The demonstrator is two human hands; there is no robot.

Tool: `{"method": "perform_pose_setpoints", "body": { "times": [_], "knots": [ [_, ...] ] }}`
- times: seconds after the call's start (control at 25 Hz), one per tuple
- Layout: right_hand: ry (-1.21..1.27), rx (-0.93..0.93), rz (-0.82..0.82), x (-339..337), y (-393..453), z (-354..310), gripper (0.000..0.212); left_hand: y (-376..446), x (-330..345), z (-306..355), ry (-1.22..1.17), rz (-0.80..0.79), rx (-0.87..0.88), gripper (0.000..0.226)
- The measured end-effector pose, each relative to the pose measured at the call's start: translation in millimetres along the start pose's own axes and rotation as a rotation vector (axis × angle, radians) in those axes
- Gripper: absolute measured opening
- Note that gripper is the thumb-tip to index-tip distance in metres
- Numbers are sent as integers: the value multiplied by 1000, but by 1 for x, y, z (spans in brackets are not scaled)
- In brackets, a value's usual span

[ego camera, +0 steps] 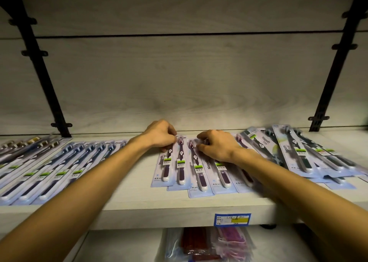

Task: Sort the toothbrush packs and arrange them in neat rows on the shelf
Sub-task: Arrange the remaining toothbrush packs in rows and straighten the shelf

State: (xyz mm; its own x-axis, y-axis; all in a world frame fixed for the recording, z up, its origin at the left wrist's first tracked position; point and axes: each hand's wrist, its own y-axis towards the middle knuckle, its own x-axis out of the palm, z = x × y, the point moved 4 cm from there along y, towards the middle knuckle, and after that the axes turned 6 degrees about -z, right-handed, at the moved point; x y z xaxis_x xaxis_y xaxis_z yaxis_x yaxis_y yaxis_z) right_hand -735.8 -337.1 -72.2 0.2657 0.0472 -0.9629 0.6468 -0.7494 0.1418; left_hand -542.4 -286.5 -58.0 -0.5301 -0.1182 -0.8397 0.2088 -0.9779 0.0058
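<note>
The purple packs (191, 168) lie flat in an overlapping row at the middle of the shelf (127, 194), their brush heads toward the back wall (179, 82). Both hands rest on their far ends. The left hand (161, 135) has a narrow grip, fingers curled on the top edge of the leftmost pack. The right hand (216, 146) presses on the next packs with bent fingers; whether it pinches one, I cannot tell. Blue packs (49, 174) lie left, a dark pile (298, 152) right.
</note>
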Motion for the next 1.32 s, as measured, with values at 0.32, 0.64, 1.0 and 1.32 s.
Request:
{"method": "perform_pose_setpoints", "body": {
  "times": [0.32,0.64,1.0,1.32],
  "knots": [
    [213,-32,-3,-4,2,32,29,4,-1,19,382,147,143,60],
    [377,-22,0,1,3,37,31,-2,34,22,192,79,338,44],
    [448,4,75,4,-2,29,35,-6,33,15,-30,209,311,28],
    [473,70,94,11,0,31,33,-8,21,18,91,234,306,33]
  ]
}}
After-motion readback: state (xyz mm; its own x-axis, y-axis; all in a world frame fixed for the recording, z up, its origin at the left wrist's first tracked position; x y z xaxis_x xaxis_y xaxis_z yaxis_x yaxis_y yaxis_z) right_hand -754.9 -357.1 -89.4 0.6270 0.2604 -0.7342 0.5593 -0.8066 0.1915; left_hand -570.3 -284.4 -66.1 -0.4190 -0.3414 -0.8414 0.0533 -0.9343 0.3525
